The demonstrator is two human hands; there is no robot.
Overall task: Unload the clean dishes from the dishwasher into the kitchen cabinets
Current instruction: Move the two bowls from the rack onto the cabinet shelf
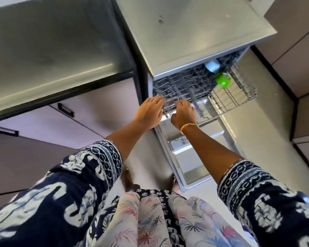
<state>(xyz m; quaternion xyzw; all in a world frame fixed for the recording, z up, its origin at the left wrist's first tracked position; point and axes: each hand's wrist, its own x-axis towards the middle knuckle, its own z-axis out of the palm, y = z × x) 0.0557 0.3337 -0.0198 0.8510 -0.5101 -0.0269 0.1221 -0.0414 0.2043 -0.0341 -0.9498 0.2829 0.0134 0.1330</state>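
Head view. Your left hand [150, 111] lies on the front left corner of the upper rack [203, 91], fingers nearly straight, fingertips touching the wires; the grip is slack and closes on nothing. Your right hand [183, 113] sits just beside it at the rack's front edge with fingers curled; whether they hook a wire cannot be told. The rack is pulled partly out of the dishwasher [194, 32], over the lowered door [185, 157]. A white cup [212, 65] and a green cup [222, 79] stand near the rack's back right corner. Both arms reach forward, almost straight; a gold bangle [187, 126] circles your right wrist.
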